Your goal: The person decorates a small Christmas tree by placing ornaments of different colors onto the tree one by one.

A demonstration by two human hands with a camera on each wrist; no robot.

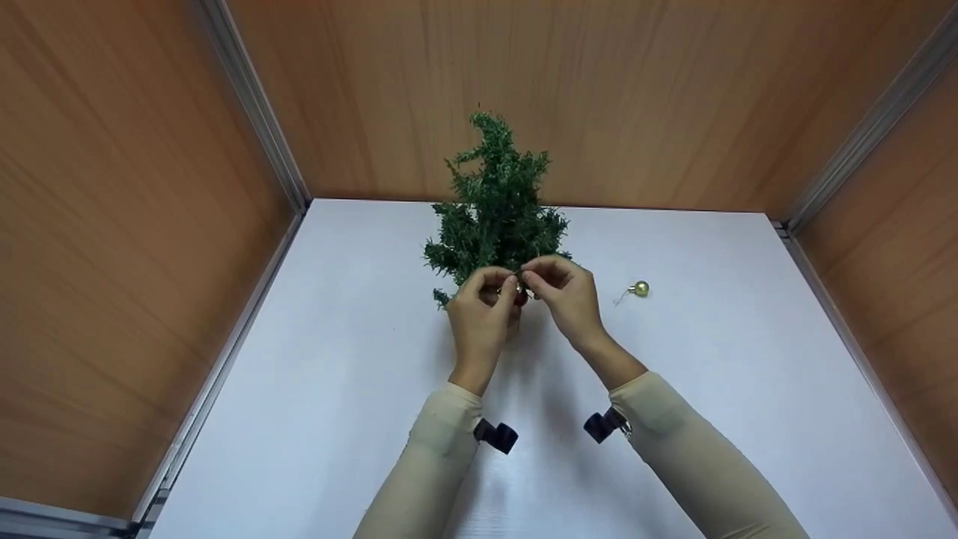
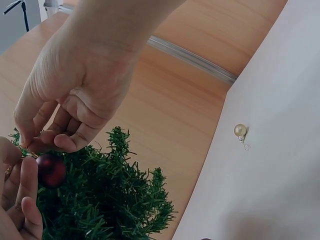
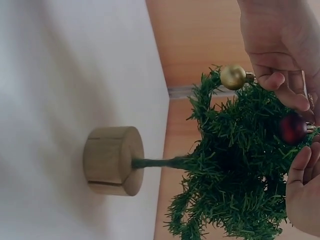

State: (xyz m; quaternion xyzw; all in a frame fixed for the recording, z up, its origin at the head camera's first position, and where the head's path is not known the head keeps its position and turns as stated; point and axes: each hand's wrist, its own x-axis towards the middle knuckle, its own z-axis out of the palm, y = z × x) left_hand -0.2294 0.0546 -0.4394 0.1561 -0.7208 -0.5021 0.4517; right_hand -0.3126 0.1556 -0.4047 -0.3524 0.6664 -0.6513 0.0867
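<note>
A small artificial Christmas tree [image 1: 500, 187] stands upright on a round wooden base [image 3: 107, 160]. At its front hangs a dark red bauble [image 3: 292, 128], with both hands close above it. My left hand [image 1: 479, 322] pinches at the bauble's thin hanging loop, the fingertips beside its gold cap. Meeting it from the right, my right hand [image 1: 570, 299] pinches the same loop between thumb and fingers. Fingers partly hide the loop and the branch behind it. A gold bauble [image 3: 233, 77] hangs on the tree's left side, next to the left hand.
Another gold bauble [image 1: 640, 289] with a clear string lies on the white table [image 1: 337, 359], right of the tree. Wood-grain panels [image 1: 636, 97] with metal edging enclose the table at the back and sides.
</note>
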